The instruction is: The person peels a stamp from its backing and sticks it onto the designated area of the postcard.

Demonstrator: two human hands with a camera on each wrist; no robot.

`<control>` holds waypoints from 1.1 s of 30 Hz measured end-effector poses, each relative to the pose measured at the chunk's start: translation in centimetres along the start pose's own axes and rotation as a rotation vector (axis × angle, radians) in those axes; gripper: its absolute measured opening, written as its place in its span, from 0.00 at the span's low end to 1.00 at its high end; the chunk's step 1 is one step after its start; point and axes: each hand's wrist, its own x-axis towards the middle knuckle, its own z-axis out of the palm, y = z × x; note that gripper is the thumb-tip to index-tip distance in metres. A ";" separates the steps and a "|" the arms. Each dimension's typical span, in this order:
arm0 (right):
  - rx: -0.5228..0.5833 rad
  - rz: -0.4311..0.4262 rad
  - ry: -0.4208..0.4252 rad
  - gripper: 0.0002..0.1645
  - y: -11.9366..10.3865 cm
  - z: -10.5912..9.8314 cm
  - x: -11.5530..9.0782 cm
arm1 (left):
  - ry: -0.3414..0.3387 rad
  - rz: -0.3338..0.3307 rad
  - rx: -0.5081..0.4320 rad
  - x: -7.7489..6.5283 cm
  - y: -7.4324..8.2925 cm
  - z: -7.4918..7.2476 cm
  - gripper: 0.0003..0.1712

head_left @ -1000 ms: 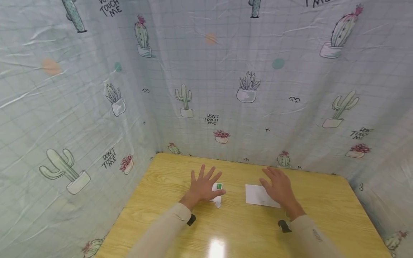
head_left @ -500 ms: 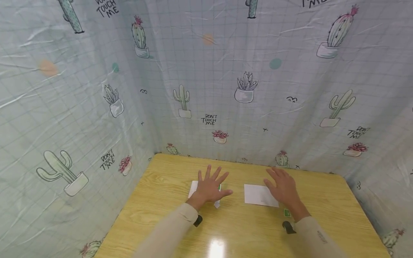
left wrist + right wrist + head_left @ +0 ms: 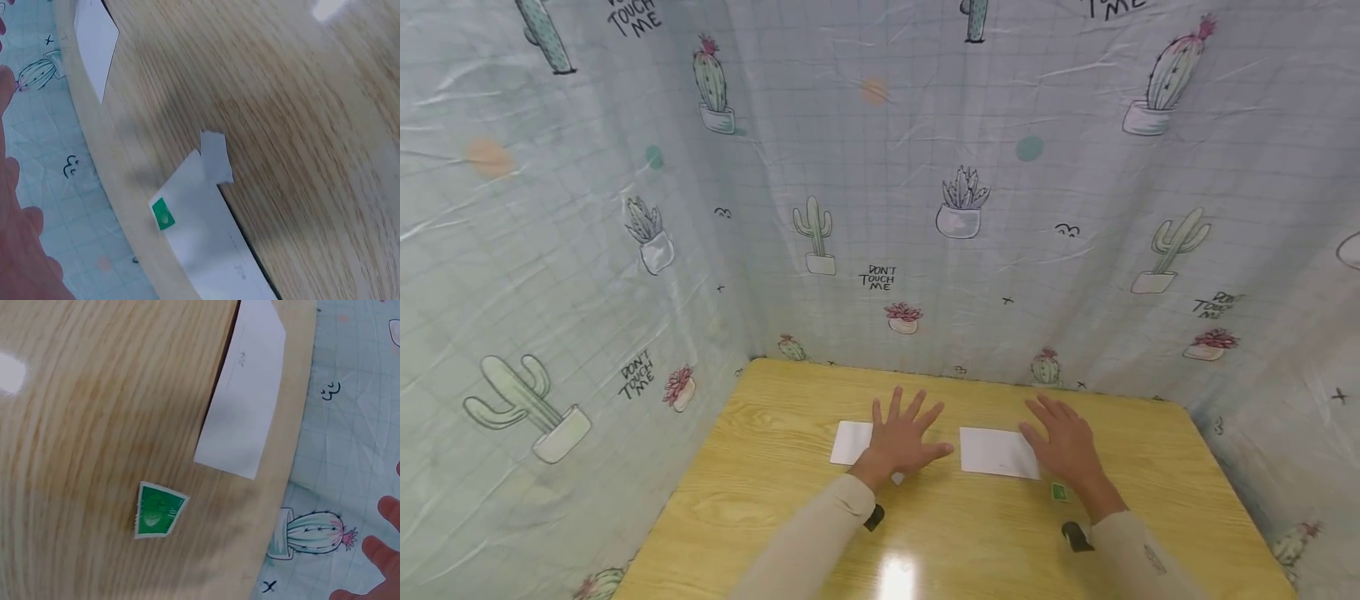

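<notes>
My left hand [image 3: 901, 442], fingers spread, is over the right end of a white envelope [image 3: 848, 442] and hides that part in the head view. In the left wrist view this envelope has a green stamp [image 3: 164, 214] at one corner, and a small white paper piece [image 3: 216, 156] lies at another. My right hand [image 3: 1067, 446], fingers extended and holding nothing, is at the right edge of a second white envelope [image 3: 996, 452]. A loose green stamp [image 3: 160, 510] lies flat near that envelope, toward the person. No stamp shows on the second envelope.
Both envelopes lie on a wood-grain table [image 3: 970, 542]. A cactus-print curtain [image 3: 925, 208] hangs behind it and along both sides. Dark wrist devices sit under both wrists, and a bright light reflection shows near the table's front.
My left hand has moved right, uncovering the left envelope's left part and covering its stamp in the head view. My right hand has shifted slightly right, exposing the loose stamp. The head view has turned slightly.
</notes>
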 end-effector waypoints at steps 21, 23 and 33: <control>0.007 0.053 -0.043 0.35 2.0 1.0 -1.6 | -0.060 -0.004 0.007 0.2 2.1 1.1 0.47; 0.009 0.050 -0.040 0.34 2.0 1.0 -1.7 | -0.064 -0.005 0.005 0.2 2.2 1.3 0.47; 0.016 0.054 -0.048 0.32 1.6 1.1 -2.2 | -0.069 0.012 0.022 0.2 2.6 2.4 0.47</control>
